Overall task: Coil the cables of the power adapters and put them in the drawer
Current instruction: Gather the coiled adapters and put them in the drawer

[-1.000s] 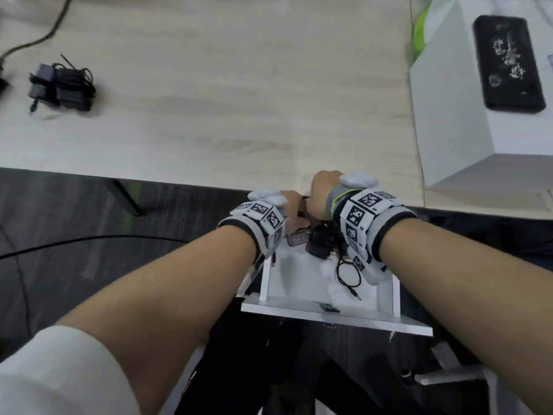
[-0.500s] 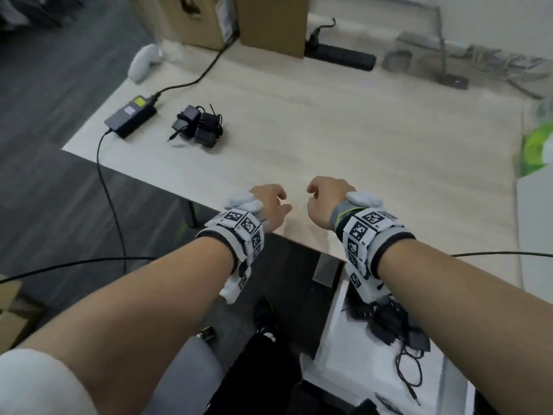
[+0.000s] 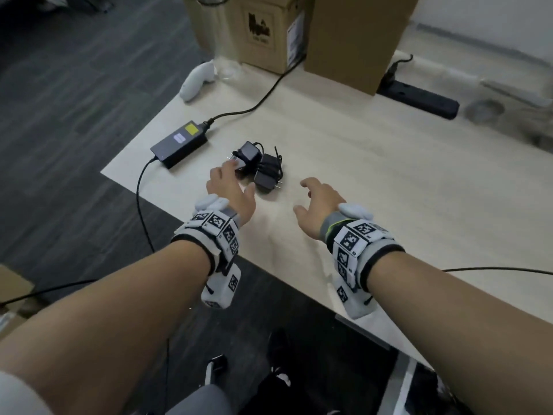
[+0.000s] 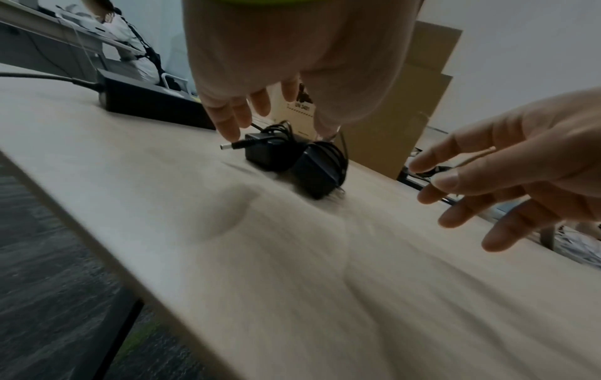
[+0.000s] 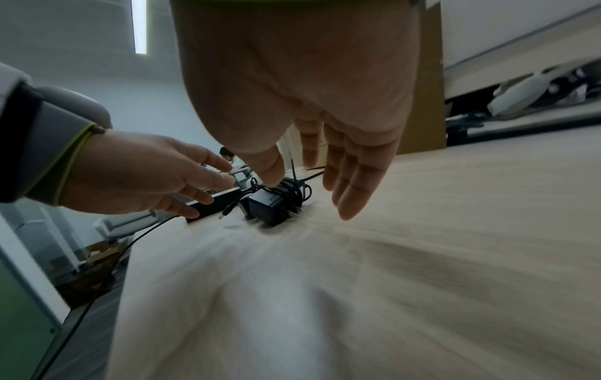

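Two small black power adapters (image 3: 258,167) with their cables wound round them lie side by side on the light wooden table (image 3: 374,181). My left hand (image 3: 239,178) reaches over their near-left side, fingers straight and spread, holding nothing. From the left wrist view the fingertips (image 4: 229,128) hover just above a barrel plug (image 4: 232,145) that sticks out of the adapters (image 4: 292,160). My right hand (image 3: 302,195) floats open a little to the right of the pair, apart from it. In the right wrist view its fingers (image 5: 349,195) hang above the adapters (image 5: 273,205).
A larger black power brick (image 3: 179,143) with a yellow label lies left of the adapters, its cable running off the table edge. A white controller (image 3: 197,80), cardboard boxes (image 3: 353,40) and a black power strip (image 3: 419,98) line the far side.
Both hands have left the open white drawer below the table, risen over the tabletop and reached forward-left to the two adapters. The fingers have opened out. The drawer has dropped out of view.
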Demonstrator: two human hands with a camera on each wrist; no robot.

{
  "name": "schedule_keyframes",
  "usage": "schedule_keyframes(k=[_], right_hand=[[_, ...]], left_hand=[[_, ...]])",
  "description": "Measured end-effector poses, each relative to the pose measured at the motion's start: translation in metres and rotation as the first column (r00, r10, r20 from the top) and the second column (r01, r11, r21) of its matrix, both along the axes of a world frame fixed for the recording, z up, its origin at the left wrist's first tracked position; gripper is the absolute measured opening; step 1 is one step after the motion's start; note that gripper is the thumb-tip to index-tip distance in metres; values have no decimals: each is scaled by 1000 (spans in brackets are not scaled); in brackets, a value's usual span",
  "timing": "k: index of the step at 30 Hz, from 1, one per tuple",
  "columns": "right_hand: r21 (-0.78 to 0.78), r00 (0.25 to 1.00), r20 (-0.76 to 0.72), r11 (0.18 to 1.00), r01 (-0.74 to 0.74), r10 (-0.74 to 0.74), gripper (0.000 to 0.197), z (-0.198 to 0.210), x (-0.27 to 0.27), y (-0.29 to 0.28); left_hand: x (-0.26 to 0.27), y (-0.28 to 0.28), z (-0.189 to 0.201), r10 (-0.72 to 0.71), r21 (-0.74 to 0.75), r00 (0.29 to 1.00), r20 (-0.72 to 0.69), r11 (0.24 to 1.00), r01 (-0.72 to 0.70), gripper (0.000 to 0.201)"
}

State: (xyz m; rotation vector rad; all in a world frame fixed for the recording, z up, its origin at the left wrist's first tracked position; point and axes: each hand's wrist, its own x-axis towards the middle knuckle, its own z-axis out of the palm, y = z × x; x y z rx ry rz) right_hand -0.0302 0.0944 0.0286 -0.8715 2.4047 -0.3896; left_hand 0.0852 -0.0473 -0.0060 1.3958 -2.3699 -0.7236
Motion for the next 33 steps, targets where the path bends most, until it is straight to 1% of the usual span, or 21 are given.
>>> schedule_keyframes(k=[2, 4, 5, 7, 10, 12, 15, 18, 21, 23, 25, 28, 33], right_hand=[[-26, 997, 45, 998, 61, -60, 64, -5, -3, -23], [-60, 988, 94, 990, 127, -121, 74, -7, -6, -43], [-78, 983, 115, 985, 153, -143, 78, -8, -7, -52], [-96, 973, 154, 978, 187, -171, 86, -8, -9, -68], [-60, 952, 223, 971, 230, -211, 90, -13, -12, -90], [-17, 941, 250, 970, 242, -230, 92, -18, -13, -102], [-19, 935, 248, 963, 267, -255, 89, -28, -14, -115], [-57, 931, 241, 954, 295, -274, 86, -33, -16, -120], [-47, 938, 224, 958, 282, -265, 85, -36, -13, -121], [-18, 940, 216, 962, 274, -264, 84, -34, -11, -120], [-12, 943, 199, 961, 275, -268, 83, -32, -8, -116], [-41, 941, 183, 954, 298, -286, 79, -31, -5, -103], [-94, 933, 171, 937, 336, -317, 79, -19, -7, -66]], left_hand=[[-9, -25, -4, 12, 23, 1000, 13, 1000, -12, 65], [-19, -46, -9, 1, 42, 998, 61, 999, -4, 78], [-24, -56, -10, -16, 56, 995, 99, 998, 11, 83], [-29, -69, -5, -99, 120, 968, 232, 990, 73, 88], [-35, -88, 2, -238, 171, 878, 415, 968, 182, 89], [-41, -93, 4, -311, 196, 816, 487, 949, 245, 90], [-50, -98, -2, -380, 187, 767, 517, 925, 331, 88], [-55, -99, -6, -429, 197, 728, 535, 901, 386, 79], [-54, -97, -6, -411, 150, 766, 494, 908, 390, 73], [-50, -96, -6, -411, 129, 746, 524, 904, 407, 66], [-45, -93, -1, -384, 125, 776, 501, 919, 374, 64], [-41, -80, 7, -387, 168, 801, 457, 922, 349, 67], [-35, -43, 21, -382, 148, 861, 334, 924, 353, 76]])
